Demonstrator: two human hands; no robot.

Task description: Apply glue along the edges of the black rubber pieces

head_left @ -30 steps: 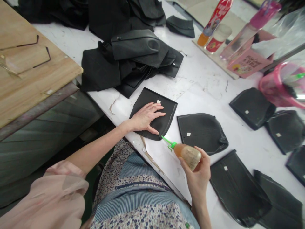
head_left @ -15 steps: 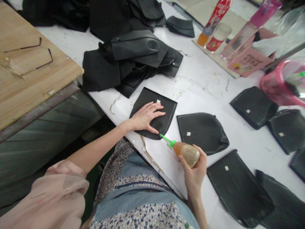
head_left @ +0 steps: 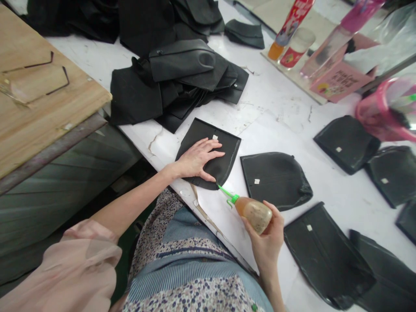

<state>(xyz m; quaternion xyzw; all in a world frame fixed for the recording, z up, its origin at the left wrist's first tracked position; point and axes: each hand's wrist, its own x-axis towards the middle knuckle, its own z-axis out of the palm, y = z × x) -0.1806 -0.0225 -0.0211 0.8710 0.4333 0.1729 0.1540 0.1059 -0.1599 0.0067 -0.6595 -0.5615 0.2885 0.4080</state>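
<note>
My left hand [head_left: 201, 159] lies with fingers spread on a black leather-like panel [head_left: 227, 145], pressing it against the white table [head_left: 276, 104]. A small pale square sticker [head_left: 215, 137] shows on this panel, above my fingertips. In my right hand [head_left: 269, 242] is a squeeze bottle [head_left: 255, 213] of amber liquid with a green nozzle [head_left: 226, 193]. The bottle is tilted, its nozzle tip at the panel's lower curved edge, close to my left thumb. Just right of it lies a similar black panel [head_left: 276, 177] with its own sticker.
More black panels [head_left: 328, 255] lie to the right, near a pink basket [head_left: 383, 108]. A pile of black pieces [head_left: 182, 65] covers the table's far left. Glasses [head_left: 48, 78] rest on a wooden board [head_left: 81, 95]. Bottles [head_left: 294, 26] and a pink box [head_left: 341, 82] stand at the back.
My right hand and the squeeze bottle have shifted very slightly down and left, the nozzle tip following the panel's edge. My left hand stays spread on the panel.
</note>
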